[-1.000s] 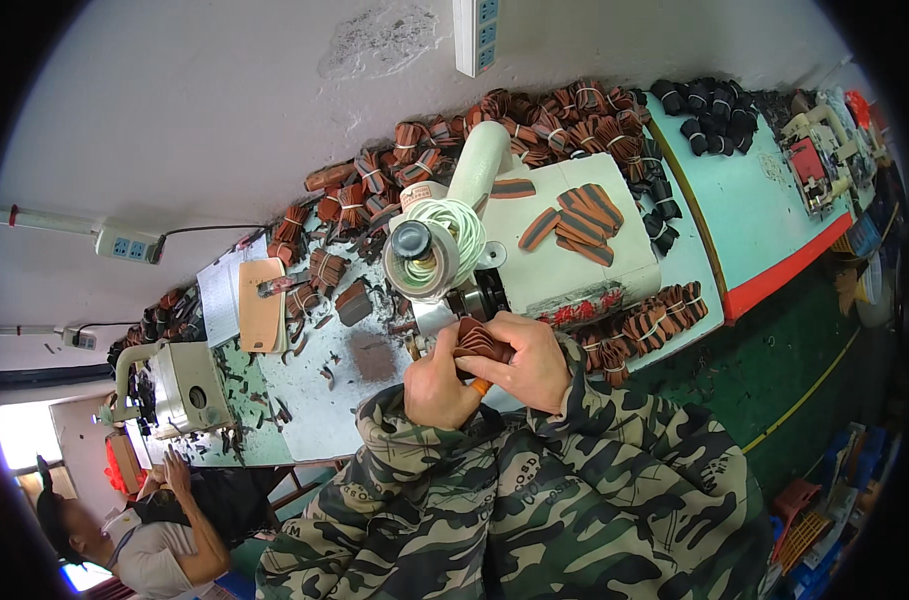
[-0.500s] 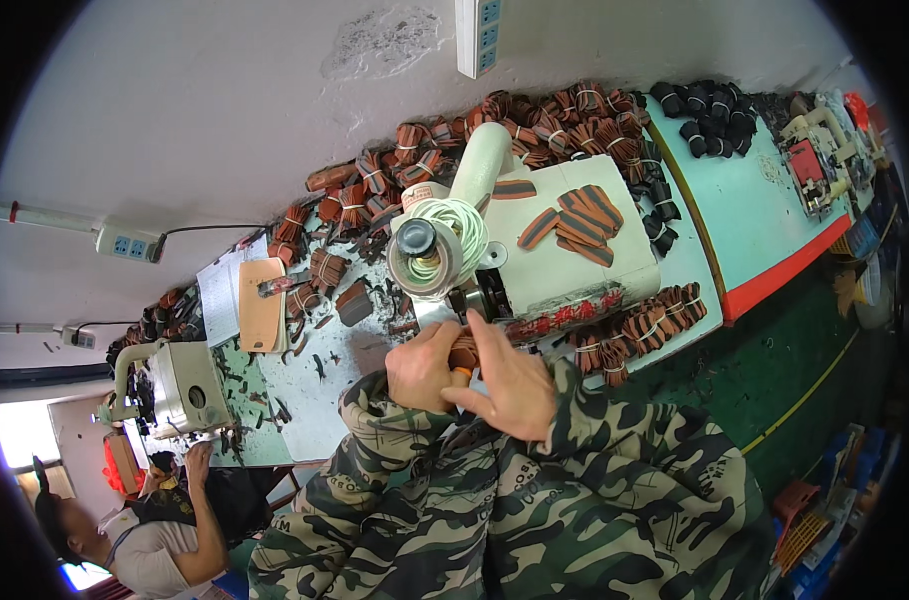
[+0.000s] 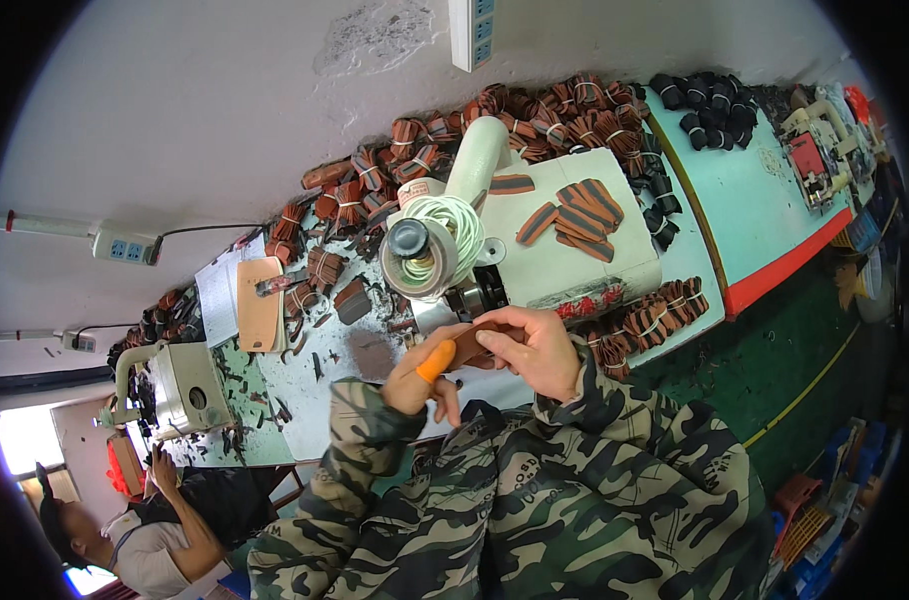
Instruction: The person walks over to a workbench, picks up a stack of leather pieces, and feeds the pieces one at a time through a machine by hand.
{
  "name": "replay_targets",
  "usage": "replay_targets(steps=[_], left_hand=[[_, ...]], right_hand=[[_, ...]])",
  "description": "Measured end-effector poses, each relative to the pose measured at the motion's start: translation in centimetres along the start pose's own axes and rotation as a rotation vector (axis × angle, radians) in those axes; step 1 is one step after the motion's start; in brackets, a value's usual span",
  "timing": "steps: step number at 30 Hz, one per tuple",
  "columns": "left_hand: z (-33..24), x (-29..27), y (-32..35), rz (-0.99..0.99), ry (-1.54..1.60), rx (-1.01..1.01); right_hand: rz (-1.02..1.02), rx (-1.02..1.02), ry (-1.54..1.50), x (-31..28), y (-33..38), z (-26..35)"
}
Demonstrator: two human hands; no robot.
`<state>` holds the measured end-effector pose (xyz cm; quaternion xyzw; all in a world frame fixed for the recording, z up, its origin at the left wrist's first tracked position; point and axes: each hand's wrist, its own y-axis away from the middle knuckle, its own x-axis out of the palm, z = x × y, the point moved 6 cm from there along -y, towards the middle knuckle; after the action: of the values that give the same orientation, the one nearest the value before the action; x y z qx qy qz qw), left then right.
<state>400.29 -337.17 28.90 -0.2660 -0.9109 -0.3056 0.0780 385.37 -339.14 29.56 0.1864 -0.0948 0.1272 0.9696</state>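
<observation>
My left hand (image 3: 422, 372), with an orange finger cot on one finger, and my right hand (image 3: 537, 346) together pinch a small brown leather strip (image 3: 472, 343) just in front of a white machine (image 3: 535, 235). The machine's round metal head (image 3: 412, 260) sits right above my hands. Several brown strips (image 3: 575, 216) lie loose on the machine's flat top. My sleeves are camouflage patterned.
Bundles of brown strips (image 3: 535, 115) tied with bands are piled along the wall, and more bundles (image 3: 655, 318) lie right of my hands. Black bundles (image 3: 705, 100) rest on a pale green table with a red edge (image 3: 785, 265). Another person (image 3: 145, 530) sits at a second machine (image 3: 180, 385) at the lower left.
My hands have shifted from gripping a stack of strips close together to holding a single strip between them. The other person's hand at the lower left has moved slightly.
</observation>
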Motion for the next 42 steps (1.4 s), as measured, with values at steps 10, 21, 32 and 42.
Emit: replay_targets(steps=[10,21,32,42], left_hand=[[0.1,-3.6,-1.3,-0.15,0.031,-0.091],[0.5,-4.8,-3.7,-0.206,0.008,-0.305],[-0.4,-5.5,-3.0,-0.302,-0.024,-0.139],[0.0,-5.7,-3.3,-0.343,-0.106,-0.124]], right_hand=[[0.04,-0.236,0.589,-1.2,-2.5,-1.3],[-0.101,-0.393,1.056,-1.8,-3.5,1.0],[-0.101,-0.398,0.88,-2.6,-3.0,1.7],[-0.079,-0.411,0.93,-2.5,-2.7,1.1]])
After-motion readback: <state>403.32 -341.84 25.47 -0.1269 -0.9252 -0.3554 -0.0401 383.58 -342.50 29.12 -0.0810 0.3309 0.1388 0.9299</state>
